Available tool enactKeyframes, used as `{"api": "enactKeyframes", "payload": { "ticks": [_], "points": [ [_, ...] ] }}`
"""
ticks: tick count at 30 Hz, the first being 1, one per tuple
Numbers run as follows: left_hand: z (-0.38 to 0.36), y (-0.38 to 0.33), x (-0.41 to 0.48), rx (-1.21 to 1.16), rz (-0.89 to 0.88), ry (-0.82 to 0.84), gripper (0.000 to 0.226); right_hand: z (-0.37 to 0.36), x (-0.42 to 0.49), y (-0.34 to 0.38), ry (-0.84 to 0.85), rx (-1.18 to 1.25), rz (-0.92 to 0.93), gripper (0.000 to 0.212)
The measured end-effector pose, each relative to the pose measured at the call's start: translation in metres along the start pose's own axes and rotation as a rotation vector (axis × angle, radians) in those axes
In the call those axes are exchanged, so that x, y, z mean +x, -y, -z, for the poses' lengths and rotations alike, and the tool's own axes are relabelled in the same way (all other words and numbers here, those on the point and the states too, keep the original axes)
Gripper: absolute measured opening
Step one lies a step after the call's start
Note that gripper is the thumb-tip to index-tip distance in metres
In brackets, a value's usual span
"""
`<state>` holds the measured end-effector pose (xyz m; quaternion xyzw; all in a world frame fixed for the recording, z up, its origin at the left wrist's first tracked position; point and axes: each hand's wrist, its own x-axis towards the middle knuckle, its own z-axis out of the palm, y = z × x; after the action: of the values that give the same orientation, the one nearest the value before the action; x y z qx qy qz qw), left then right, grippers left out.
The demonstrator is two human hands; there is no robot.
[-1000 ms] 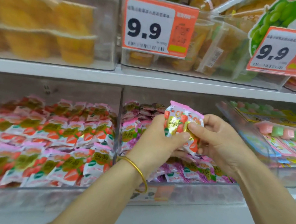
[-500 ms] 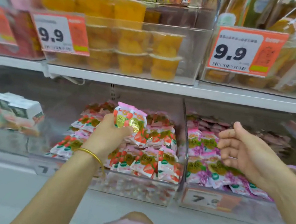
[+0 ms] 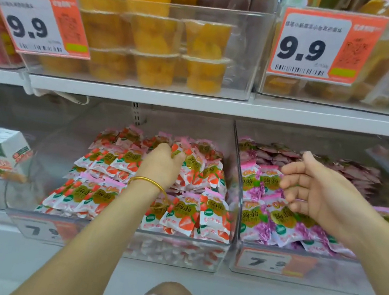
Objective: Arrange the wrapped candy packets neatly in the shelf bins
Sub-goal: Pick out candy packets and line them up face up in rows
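- The fingers (image 3: 179, 155) of the left hand (image 3: 161, 165) are curled down over the top edge of one strawberry candy packet (image 3: 183, 147) in the back rows. The thumb is hidden, so the tightness of the grip cannot be told.
- A gold bangle (image 3: 148, 180) sits on that wrist, and the forearm lies across the front rows.
- The right hand (image 3: 320, 191) holds nothing. Its fingers (image 3: 293, 173) are loosely bent and slightly apart, hovering over the purple candy packets (image 3: 278, 218).
- The held packet lies among the strawberry packets (image 3: 186, 211) in the left clear bin (image 3: 173, 250). The purple ones fill the right clear bin (image 3: 320, 279) just beside it, with a clear wall between.
- Handling, as a judgement: these look like light, puffy pillow packs in glossy film, soft, crinkly and prone to slide over each other.
- A pinch on the flat crimped end seal, or thumb and fingers across the two broad faces, should hold best. Pressing hard risks crushing the contents.
- Counts: two hands and two candy bins, with one flavour in each.
- The strawberry packets form roughly four overlapping rows. Single packets are too many and too overlapped to count.
- There are two 9.9 price tags (image 3: 38, 23) on the bins above and two 7.9 labels (image 3: 264, 261) on the candy bins, the left one partly cut off by the arm.
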<state>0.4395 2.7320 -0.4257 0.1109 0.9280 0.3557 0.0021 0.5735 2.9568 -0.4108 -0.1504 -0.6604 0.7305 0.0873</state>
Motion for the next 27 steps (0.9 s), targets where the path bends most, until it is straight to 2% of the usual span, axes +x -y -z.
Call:
{"api": "enactKeyframes", "payload": {
  "ticks": [4,7,12,17,19,22,27],
  "points": [
    [0.002,0.003,0.003,-0.177,0.078,0.01,0.027,-0.001,0.001,-0.001,0.003,-0.011,-0.008,0.043],
    [0.001,0.006,0.003,-0.31,0.151,0.008,0.037,-0.001,0.001,-0.001,0.0,-0.011,-0.003,0.043],
    [0.006,0.014,0.009,-0.223,0.123,-0.068,0.013,-0.003,0.0,-0.001,0.002,-0.018,0.0,0.045],
    [0.013,0.019,0.006,-0.15,0.088,-0.037,0.024,-0.007,0.0,-0.001,-0.025,-0.069,0.016,0.043],
    [0.015,0.019,0.004,-0.172,0.086,-0.03,0.014,-0.008,-0.001,-0.002,-0.035,-0.104,0.026,0.043],
    [0.015,0.02,0.003,-0.113,0.099,-0.006,0.051,-0.011,-0.001,-0.003,-0.034,-0.144,0.043,0.043],
    [0.014,0.03,0.008,0.25,0.045,-0.078,0.06,-0.013,-0.002,-0.002,-0.039,-0.149,0.045,0.043]
  ]
}}
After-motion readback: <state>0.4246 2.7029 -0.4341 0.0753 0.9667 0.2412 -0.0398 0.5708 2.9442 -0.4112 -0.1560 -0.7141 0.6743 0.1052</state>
